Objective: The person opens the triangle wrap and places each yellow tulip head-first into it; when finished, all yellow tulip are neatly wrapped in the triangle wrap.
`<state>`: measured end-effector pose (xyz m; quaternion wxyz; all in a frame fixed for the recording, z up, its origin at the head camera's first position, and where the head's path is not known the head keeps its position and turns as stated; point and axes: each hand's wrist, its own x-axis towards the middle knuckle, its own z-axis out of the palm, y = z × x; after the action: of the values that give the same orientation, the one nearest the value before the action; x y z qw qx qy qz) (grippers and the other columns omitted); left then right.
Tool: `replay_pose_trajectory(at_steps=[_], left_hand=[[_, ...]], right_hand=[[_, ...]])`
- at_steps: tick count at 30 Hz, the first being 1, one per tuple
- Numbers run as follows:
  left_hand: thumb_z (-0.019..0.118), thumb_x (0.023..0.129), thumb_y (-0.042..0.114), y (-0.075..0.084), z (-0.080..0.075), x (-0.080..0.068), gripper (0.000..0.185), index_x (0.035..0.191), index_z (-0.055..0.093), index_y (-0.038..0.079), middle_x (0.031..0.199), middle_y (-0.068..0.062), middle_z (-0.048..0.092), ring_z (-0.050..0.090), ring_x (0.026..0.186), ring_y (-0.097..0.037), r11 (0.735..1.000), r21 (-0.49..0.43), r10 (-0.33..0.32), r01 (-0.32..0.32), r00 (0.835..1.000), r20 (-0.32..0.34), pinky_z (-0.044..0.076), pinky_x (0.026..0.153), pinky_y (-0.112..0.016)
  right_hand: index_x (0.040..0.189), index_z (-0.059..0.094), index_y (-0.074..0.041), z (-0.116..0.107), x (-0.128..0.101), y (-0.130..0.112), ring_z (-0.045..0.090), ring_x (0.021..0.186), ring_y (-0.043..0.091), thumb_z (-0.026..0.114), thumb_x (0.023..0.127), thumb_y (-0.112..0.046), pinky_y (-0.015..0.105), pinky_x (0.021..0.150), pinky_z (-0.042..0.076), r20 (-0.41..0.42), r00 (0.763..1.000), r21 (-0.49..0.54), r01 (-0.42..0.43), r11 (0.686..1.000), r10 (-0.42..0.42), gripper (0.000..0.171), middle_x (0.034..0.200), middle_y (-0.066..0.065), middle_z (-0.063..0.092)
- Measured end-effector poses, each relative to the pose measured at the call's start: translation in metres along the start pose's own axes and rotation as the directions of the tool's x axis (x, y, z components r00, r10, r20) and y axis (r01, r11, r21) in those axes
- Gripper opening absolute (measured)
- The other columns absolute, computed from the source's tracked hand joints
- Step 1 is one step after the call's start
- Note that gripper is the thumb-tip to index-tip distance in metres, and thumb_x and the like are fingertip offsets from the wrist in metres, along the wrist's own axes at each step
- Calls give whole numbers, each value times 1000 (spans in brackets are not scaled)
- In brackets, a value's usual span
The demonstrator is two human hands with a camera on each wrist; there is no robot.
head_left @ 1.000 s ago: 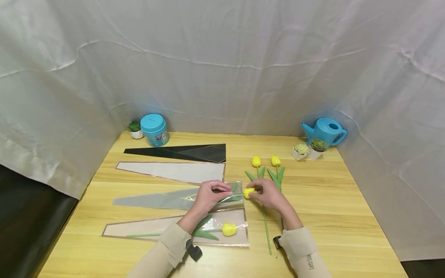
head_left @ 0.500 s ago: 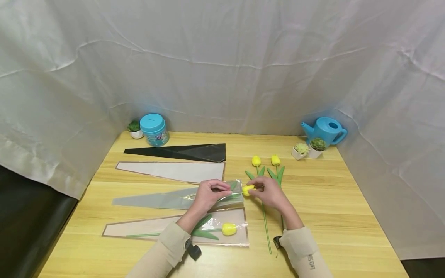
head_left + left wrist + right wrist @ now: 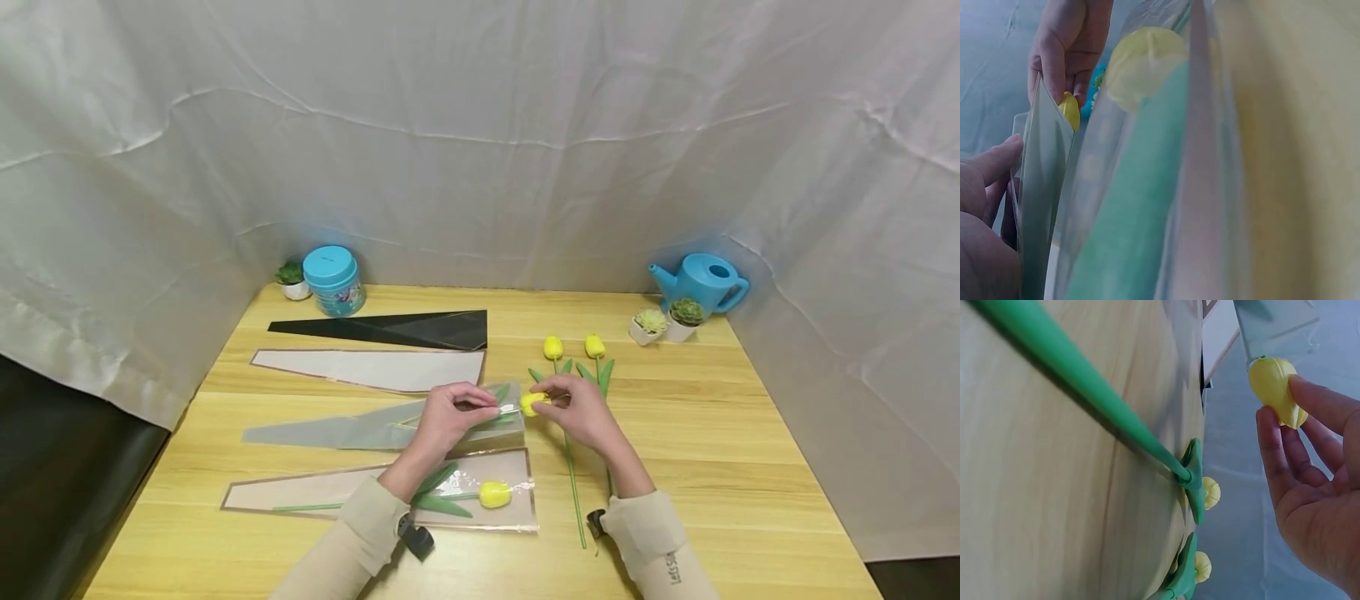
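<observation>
Your right hand pinches the yellow tulip at the wide open edge of the clear sleeve, which your left hand pinches with curled fingers. Two loose tulips lie just beyond the sleeve's mouth; bare desk lies right of it.

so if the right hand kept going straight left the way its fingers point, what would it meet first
Most likely the sleeve's open mouth, held up by the left hand. The right hand pinches the tulip head just short of it; the exact gap is hard to judge.
</observation>
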<state>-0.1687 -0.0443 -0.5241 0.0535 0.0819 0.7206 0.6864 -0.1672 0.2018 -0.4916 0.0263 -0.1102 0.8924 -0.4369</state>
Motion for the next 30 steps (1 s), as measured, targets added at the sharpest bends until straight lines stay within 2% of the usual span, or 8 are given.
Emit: replay_pose_trajectory(at_steps=[7,14,18,24,30], left_hand=[[88,81,5,2,1,0,18,97,80,4,98,-12,80,73,88,-16,1000,14,7,-7,1000,-1,58,80,-22],[90,80,10,4,3,-1,19,96,81,6,94,-8,80,73,84,-14,1000,3,10,-10,1000,20,59,77,-23],[89,81,8,4,4,-1,18,96,81,6,94,-8,81,74,82,-13,999,17,27,-27,999,39,60,76,-24],[89,81,9,8,5,0,17,95,81,9,93,-7,81,73,83,-14,998,40,51,-52,998,27,59,76,-24],[91,80,16,11,8,0,19,95,82,13,94,-3,81,73,86,-15,994,82,68,-72,996,57,57,75,-24]], right_hand=[[113,78,-12,1,0,0,69,102,25,82,90,-13,37,91,61,-14,1000,14,-7,1000,8,24,113,7,74],[112,78,-12,0,1,2,65,97,21,82,90,-15,34,82,58,-4,997,47,-79,996,79,22,109,6,73],[112,78,-14,-2,1,1,66,99,21,82,90,-17,33,83,59,9,995,81,-98,992,98,22,110,6,72],[108,78,-13,-1,2,-5,70,93,18,84,88,-15,27,79,61,-2,1000,49,-19,999,19,21,106,5,74],[106,79,-12,8,3,-7,69,93,18,85,87,-13,24,79,61,3,1000,39,10,999,-10,21,109,5,75]])
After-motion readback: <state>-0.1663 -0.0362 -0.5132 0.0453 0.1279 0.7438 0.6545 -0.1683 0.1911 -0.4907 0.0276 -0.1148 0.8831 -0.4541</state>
